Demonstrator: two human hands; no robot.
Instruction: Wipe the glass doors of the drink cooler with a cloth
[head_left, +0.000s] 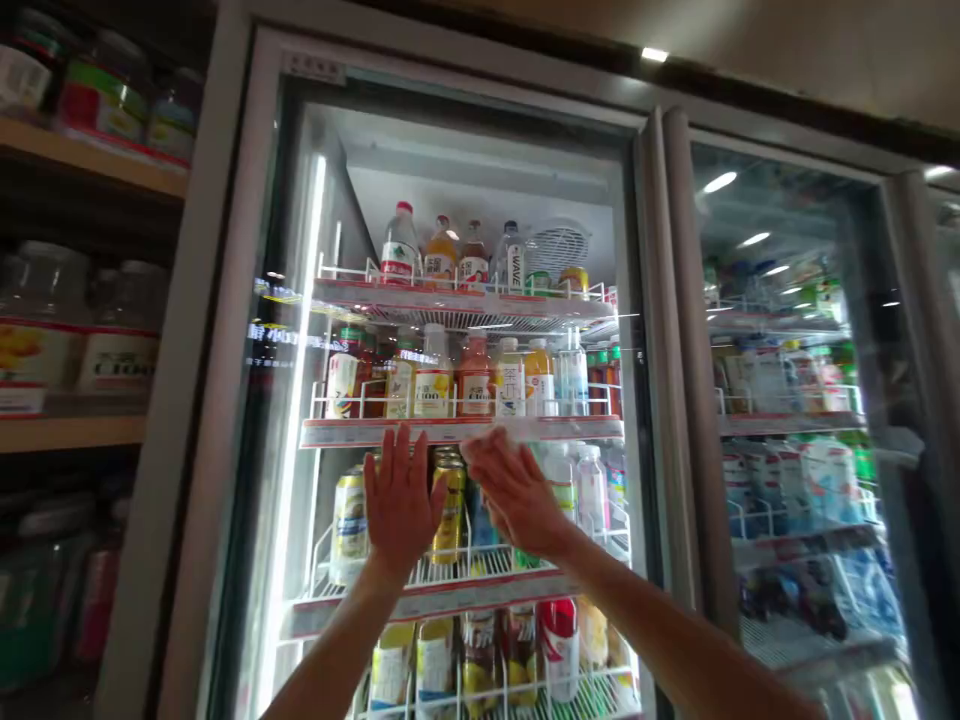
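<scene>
My left hand (401,505) is raised flat with its fingers apart, palm towards the glass door (480,130) of a lit drinks fridge, and holds nothing. To its right, my right hand (517,490) is tilted to the left, its fingers stretched and close together. Under those fingertips shows a pale, crumpled piece that looks like a white cloth (480,442), partly hidden by the hand and blurred. Both hands appear at or very near the glass. Behind it, gold cans (448,510) and bottles stand on wire shelves.
A second glass fridge door (780,400) is at right, beyond the vertical door handles (694,350). Wooden shelves (82,432) with large bottles stand at left. Inside the fridge, bottles fill several shelves, with a red-capped bottle (400,245) on the top one.
</scene>
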